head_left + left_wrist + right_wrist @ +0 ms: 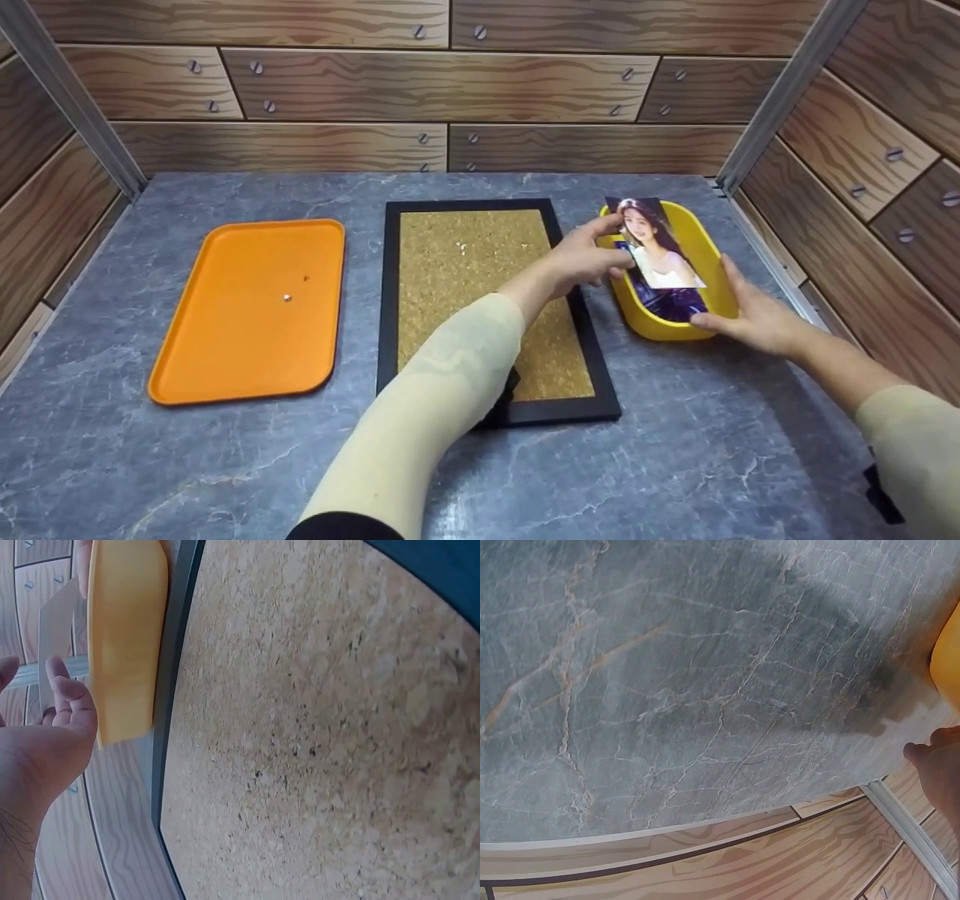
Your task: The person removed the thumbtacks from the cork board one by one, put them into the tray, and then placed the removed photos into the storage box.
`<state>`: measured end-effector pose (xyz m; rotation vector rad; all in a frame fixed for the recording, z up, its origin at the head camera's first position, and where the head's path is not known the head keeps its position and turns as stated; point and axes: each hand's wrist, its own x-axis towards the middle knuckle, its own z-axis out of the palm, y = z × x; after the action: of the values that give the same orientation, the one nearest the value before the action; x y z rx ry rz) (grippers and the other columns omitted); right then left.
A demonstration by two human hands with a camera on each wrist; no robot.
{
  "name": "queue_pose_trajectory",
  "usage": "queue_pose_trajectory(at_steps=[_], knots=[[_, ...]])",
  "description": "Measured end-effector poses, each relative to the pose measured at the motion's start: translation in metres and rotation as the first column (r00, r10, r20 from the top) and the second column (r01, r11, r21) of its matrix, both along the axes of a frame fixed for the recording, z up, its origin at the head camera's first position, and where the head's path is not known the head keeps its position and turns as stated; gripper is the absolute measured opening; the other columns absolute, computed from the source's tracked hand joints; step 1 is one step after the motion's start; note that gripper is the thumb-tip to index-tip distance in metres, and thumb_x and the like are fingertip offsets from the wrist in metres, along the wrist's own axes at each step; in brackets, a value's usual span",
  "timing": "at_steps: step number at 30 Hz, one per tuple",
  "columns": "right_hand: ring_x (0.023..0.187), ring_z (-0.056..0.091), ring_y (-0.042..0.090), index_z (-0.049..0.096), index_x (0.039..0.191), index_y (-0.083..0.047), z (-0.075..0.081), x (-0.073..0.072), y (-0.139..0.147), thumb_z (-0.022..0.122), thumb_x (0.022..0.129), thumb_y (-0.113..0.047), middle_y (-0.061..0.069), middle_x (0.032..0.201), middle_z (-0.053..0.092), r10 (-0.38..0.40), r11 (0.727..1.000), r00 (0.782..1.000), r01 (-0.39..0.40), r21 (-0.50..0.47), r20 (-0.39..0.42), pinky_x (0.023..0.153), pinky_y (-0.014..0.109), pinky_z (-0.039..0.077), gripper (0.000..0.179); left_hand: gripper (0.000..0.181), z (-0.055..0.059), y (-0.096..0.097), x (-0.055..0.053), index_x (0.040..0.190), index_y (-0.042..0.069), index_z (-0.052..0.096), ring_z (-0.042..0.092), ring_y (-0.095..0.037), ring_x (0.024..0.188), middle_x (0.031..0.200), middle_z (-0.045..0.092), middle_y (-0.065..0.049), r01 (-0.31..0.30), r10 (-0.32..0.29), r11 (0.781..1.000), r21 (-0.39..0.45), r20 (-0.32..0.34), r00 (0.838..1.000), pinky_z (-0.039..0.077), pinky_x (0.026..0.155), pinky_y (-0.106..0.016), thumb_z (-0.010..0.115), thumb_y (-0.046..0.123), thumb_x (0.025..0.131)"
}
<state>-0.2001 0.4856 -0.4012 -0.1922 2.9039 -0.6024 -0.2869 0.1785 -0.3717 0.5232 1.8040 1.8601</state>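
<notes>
My left hand [589,253] pinches the left edge of a photo print [667,262] showing a person in a white top. This print is raised over a yellow plastic bin [660,328]; in the left wrist view the photo [58,626] stands at the fingers, seen from its plain back. Darker prints [671,301] lie inside the bin, partly covered by the raised one. On the bin's right side, my right hand [765,315] grips the wall, thumb at the front rim. Only part of the right hand [939,765] shows in the right wrist view.
A cork board [465,300] with a black frame lies mid-table, under my left forearm. Left of it is an orange tray [240,322] with a tiny pale object [287,298] and a small dark spot. Wood-patterned walls [442,82] enclose the grey marbled table [225,465].
</notes>
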Motion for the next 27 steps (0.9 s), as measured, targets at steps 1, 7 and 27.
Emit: queue_pose_trajectory(at_steps=[1, 7, 27], knots=[[0.145, 0.017, 0.069, -0.017, 0.163, 0.004, 0.000, 0.000, 0.000, 0.070, 0.099, -0.052, 0.048, 0.162, 0.004, 0.000, 1.000, 1.000, 0.000, 0.000, -0.002, 0.118, 0.075, 0.017, 0.122, 0.078, -0.001, 0.001, 0.000, 0.163, 0.013, 0.042, 0.070, -0.023, 0.081, 0.148, 0.056, 0.000, 0.004, -0.004, 1.000, -0.005, 0.003, 1.000, 0.045, 0.054, -0.024, 0.072, 0.004, 0.093], [0.144, 0.021, 0.069, -0.015, 0.163, 0.006, 0.001, -0.001, 0.002, 0.071, 0.098, -0.050, 0.049, 0.161, 0.008, 0.007, 1.000, 1.000, -0.006, 0.014, -0.017, 0.118, 0.075, 0.021, 0.121, 0.068, -0.001, 0.008, 0.001, 0.163, 0.016, 0.043, 0.072, -0.027, 0.084, 0.137, 0.062, 0.002, 0.033, -0.033, 0.998, -0.046, 0.017, 0.999, 0.045, 0.058, -0.027, 0.067, 0.021, 0.100], [0.144, 0.026, 0.067, -0.014, 0.163, 0.007, 0.000, 0.000, -0.001, 0.071, 0.098, -0.051, 0.049, 0.160, 0.012, 0.000, 1.000, 1.000, 0.000, 0.016, -0.015, 0.117, 0.074, 0.024, 0.122, 0.053, 0.001, 0.021, 0.011, 0.148, 0.012, 0.056, 0.066, -0.025, 0.070, 0.123, 0.061, -0.004, 0.100, -0.094, 0.992, -0.080, 0.074, 0.993, 0.046, 0.058, -0.031, 0.047, 0.043, 0.106]])
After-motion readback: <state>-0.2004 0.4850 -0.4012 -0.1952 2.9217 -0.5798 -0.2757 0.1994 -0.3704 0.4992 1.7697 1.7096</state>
